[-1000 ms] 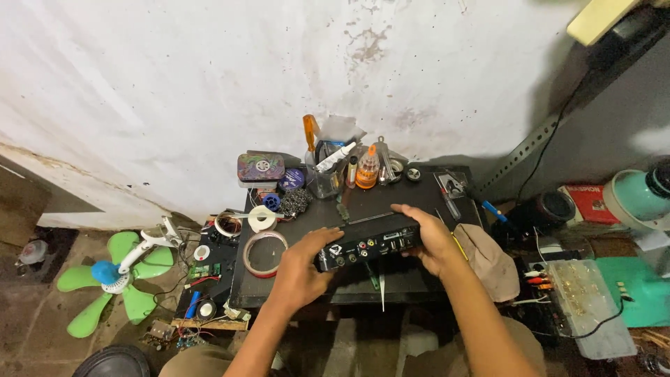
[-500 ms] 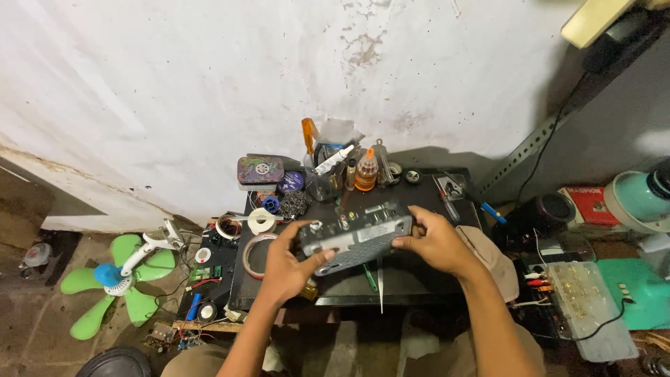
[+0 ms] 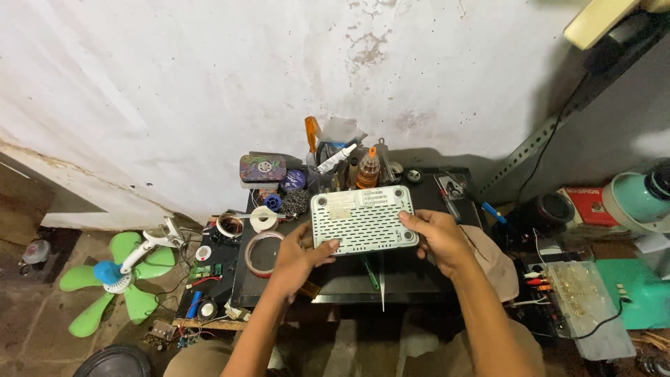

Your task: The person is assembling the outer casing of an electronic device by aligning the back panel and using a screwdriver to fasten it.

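Holding the white vented box between left grip and right grip.

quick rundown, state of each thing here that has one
white box, underside up, vented face showing, held over the black table
left hand, grip on the box's left edge
right hand, grip on the box's right edge
green fan, lying on the floor, blades bare
tape roll, flat on the table
orange-capped bottle, upright, capped
patterned tin, lid shut
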